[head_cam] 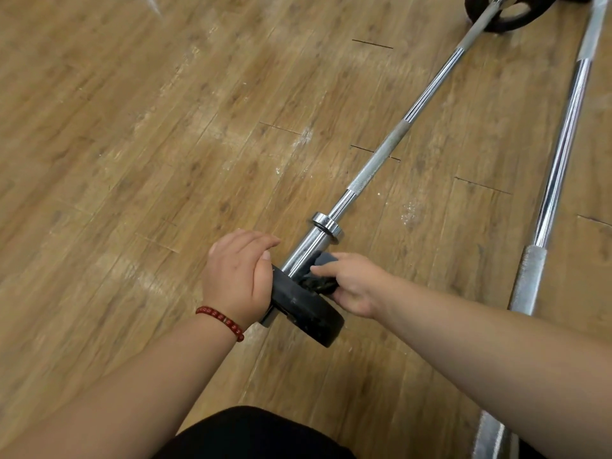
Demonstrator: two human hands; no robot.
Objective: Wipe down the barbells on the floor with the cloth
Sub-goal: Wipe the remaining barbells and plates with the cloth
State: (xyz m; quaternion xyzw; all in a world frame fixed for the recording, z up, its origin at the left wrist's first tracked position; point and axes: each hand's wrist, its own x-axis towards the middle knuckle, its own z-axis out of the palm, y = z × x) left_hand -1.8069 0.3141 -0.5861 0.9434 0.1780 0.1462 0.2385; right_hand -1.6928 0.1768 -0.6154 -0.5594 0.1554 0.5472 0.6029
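Down on the wood floor [132, 144], both hands work the near end of a barbell [381, 160].
Its bar runs toward 1 o'clock. The left hand [236, 279] curls round the black plate [304, 309], the right hand [351, 286] pinches the dark cloth [323, 270] against the chrome sleeve [304, 250], and a second barbell [559, 154] lies at 3 o'clock.

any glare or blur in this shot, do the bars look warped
head view: glare streaks on the chrome of the near barbell and the second bar, pale sheen on the wooden floor; the far plate at top right is smeared by blur; the left hand gripping the near plate and the right hand holding the cloth look sharp; both bars read nearly straight.
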